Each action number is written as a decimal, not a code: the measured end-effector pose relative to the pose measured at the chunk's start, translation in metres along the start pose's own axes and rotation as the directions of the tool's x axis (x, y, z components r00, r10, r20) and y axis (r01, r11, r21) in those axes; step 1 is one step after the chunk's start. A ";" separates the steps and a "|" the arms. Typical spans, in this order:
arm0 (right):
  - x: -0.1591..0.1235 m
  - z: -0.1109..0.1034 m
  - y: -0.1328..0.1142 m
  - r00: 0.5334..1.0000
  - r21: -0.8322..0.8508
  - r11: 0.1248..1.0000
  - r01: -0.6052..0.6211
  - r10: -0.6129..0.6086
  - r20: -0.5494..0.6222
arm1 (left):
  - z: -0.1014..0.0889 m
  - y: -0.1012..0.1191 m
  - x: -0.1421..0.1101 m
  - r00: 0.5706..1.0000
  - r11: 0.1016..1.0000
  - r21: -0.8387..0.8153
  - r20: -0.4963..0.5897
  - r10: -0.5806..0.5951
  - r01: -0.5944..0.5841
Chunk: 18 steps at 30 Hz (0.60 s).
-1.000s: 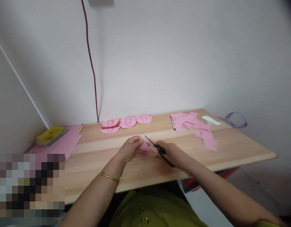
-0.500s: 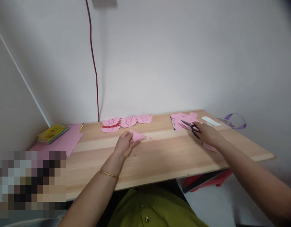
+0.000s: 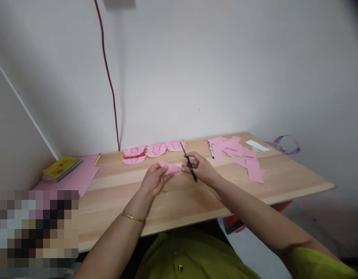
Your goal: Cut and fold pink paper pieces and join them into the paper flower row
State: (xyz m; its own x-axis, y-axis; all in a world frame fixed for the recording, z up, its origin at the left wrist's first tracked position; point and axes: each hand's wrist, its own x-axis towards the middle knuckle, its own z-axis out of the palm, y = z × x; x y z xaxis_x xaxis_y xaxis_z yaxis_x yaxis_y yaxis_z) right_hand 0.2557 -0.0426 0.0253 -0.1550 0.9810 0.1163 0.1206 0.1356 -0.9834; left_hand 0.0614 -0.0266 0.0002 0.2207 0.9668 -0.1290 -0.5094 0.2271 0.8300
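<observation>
My left hand (image 3: pixel 154 179) pinches a small folded pink paper piece (image 3: pixel 171 167) just above the wooden table (image 3: pixel 179 201). Beside it, my right hand (image 3: pixel 200 168) is closed around black scissors (image 3: pixel 188 162) whose blades point up and away, and its fingers touch the paper's right tip. Three folded pink paper shapes (image 3: pixel 154 150) lie in a row at the table's back edge, just beyond my hands.
Several loose pink paper squares (image 3: pixel 240 155) and a pen (image 3: pixel 210 150) lie at the right. A white slip (image 3: pixel 257 145) and purple ribbon (image 3: pixel 285 144) are at the far right. A pink sheet (image 3: pixel 77 176) and a yellow book (image 3: pixel 61 167) sit at the left. A red cable (image 3: pixel 107 77) runs down the wall.
My right hand swung out to the pink squares on the right with the scissors, then came back to the paper. My left hand kept hold of the pink piece and moved little.
</observation>
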 end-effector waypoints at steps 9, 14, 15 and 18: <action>0.014 -0.052 0.018 0.987 -0.522 0.852 0.036 -0.113 -0.118 | 0.003 0.002 0.000 0.997 0.998 -0.057 -0.074 0.030 -0.034; 0.010 -0.159 0.027 0.933 -0.866 0.450 -0.219 -0.162 -0.321 | 0.003 0.005 0.001 0.983 0.995 -0.090 -0.179 0.029 -0.046; 0.008 -0.176 0.030 0.929 -0.874 0.416 -0.250 -0.153 -0.338 | 0.003 0.006 0.001 0.981 0.995 -0.088 -0.193 0.020 -0.038; 0.001 -0.210 0.042 0.949 -0.925 0.264 -0.272 -0.083 -0.303 | 0.000 0.007 0.003 0.966 0.995 -0.089 -0.256 0.027 -0.051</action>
State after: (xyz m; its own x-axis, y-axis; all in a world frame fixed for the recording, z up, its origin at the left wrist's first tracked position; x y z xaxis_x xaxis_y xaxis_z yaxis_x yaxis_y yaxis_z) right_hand 0.4662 -0.0069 0.0129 0.1402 0.9621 0.2339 0.9812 -0.1034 -0.1627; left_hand 0.0588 -0.0220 0.0055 -0.0128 0.9704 -0.2412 -0.5919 0.1870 0.7840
